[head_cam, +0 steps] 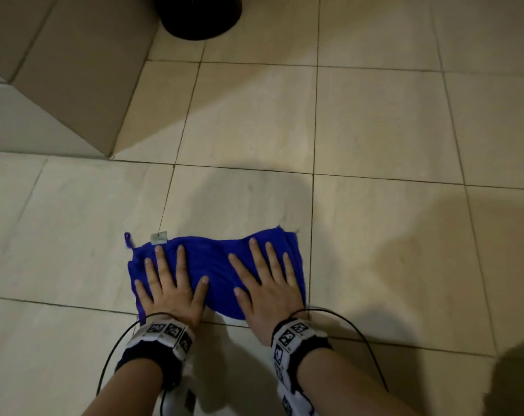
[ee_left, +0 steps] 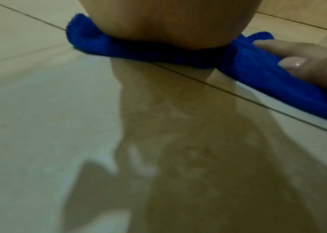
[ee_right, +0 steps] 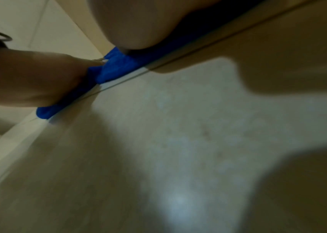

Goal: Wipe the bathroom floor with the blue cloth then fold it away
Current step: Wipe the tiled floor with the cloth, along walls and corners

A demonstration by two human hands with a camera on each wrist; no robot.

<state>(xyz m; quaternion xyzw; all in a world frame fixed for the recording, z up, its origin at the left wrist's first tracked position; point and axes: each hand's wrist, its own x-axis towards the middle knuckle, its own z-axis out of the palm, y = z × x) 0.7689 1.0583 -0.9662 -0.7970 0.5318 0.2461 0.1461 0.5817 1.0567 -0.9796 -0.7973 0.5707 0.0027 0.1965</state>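
Note:
The blue cloth (head_cam: 215, 265) lies spread on the beige tiled floor (head_cam: 374, 130), with a small white tag (head_cam: 159, 238) and a loop at its far left corner. My left hand (head_cam: 172, 283) presses flat on its left half with fingers spread. My right hand (head_cam: 266, 280) presses flat on the right half in the same way. In the left wrist view the heel of my left hand (ee_left: 168, 23) sits on the cloth (ee_left: 138, 50). Beside it lie the right hand's fingers (ee_left: 308, 63). The right wrist view shows my right palm (ee_right: 138, 23), the left hand (ee_right: 39, 78) and the cloth (ee_right: 118, 69) between them.
A black round bin (head_cam: 199, 16) stands on the floor at the far top. A tiled block with a sharp corner (head_cam: 74, 70) juts in from the far left. Open tiles stretch ahead and to the right. Thin black cables loop from both wrist bands.

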